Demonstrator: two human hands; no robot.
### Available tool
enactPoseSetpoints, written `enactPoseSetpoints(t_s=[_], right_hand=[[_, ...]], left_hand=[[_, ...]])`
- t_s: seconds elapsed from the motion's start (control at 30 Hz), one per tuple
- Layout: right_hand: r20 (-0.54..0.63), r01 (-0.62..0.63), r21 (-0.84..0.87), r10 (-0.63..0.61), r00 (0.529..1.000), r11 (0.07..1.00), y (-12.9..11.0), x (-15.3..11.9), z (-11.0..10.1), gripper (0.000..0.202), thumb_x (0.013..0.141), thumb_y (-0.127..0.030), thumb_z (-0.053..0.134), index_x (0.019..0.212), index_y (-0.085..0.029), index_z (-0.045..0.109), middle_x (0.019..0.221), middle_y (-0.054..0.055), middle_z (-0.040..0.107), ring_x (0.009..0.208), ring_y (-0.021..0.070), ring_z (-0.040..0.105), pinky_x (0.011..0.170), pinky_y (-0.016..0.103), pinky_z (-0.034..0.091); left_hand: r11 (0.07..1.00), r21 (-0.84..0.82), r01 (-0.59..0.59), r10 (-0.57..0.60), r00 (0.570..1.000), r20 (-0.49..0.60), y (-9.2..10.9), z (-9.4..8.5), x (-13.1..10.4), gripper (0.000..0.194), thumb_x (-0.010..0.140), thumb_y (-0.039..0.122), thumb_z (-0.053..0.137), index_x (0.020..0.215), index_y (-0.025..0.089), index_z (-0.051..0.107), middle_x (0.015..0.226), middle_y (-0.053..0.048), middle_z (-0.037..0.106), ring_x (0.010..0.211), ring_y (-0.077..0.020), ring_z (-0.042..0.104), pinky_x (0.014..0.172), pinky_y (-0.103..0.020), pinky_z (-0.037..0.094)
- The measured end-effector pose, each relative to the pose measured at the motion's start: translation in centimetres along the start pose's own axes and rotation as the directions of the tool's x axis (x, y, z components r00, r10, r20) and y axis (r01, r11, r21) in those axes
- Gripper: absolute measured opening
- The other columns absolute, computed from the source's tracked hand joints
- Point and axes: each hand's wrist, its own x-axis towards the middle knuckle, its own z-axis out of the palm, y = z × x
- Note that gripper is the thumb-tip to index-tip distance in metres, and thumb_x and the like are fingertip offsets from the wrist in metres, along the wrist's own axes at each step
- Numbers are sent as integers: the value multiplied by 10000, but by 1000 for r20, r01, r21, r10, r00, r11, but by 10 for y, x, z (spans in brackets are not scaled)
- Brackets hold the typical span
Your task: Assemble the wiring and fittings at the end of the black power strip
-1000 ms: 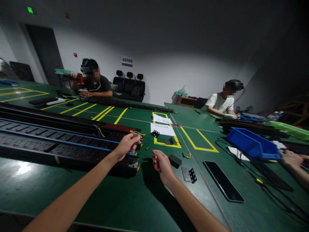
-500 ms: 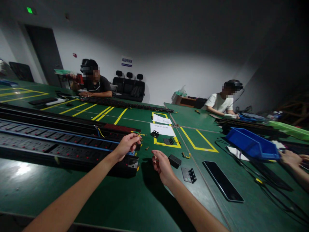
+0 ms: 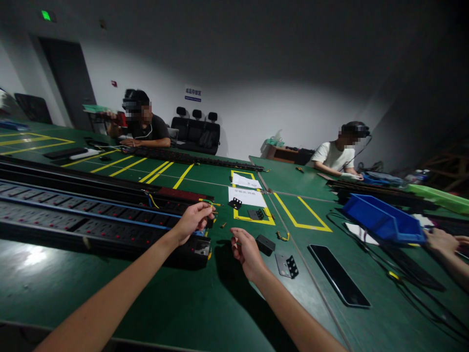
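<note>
My left hand [image 3: 193,224] is closed in a pinch above the near end of a long black power strip [image 3: 200,250]. A tiny brass-coloured piece may show at its fingertips, too small to name. My right hand [image 3: 246,250] hovers over the green table with its fingers curled; whatever they hold, if anything, is hidden. Between the hands lies a small brass-coloured part [image 3: 223,225]. Beside the right hand are a small black box [image 3: 266,244] and a black metal bracket [image 3: 287,266] with holes. A short yellow wire [image 3: 283,236] lies just beyond the box.
More brackets [image 3: 256,214] and paper sheets [image 3: 247,196] lie further back. To the right are a phone [image 3: 339,275], a blue bin [image 3: 383,217] and black cables [image 3: 414,298]. A co-worker's hand [image 3: 441,240] is at the right edge; two people sit across the table.
</note>
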Motion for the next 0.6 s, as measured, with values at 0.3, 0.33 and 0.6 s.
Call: enactPoseSetpoints(t_s=[0.3,0.33,0.6], right_hand=[[13,12,-12,-12,1000,1000,2,1,-1,354,646,-408,697,917,-187,638,578,-64,498,396,52,384,371,170,218],[13,13,-15,-13,1000,1000,1,1,-1,357,647,-409,698,920,-187,638,577,-64,498,395,53,384,372,171,219],[12,4,-12,-3,1000,1000,-1,-2,-1,342,651,-388,696,923,-189,635,582,-66,500,404,53,387,377,175,231]], left_hand=[[1000,0,6,-6,1000,-3,0,0,-1,367,764,438,719,963,139,645,759,7,608,441,-17,414,381,-147,260],[1000,1,7,-7,1000,-4,0,0,0,368,765,438,717,966,138,645,758,7,607,441,-17,414,381,-147,260],[1000,0,9,-9,1000,-1,-1,0,-1,372,763,437,708,970,135,640,756,7,601,441,-17,413,382,-145,267]])
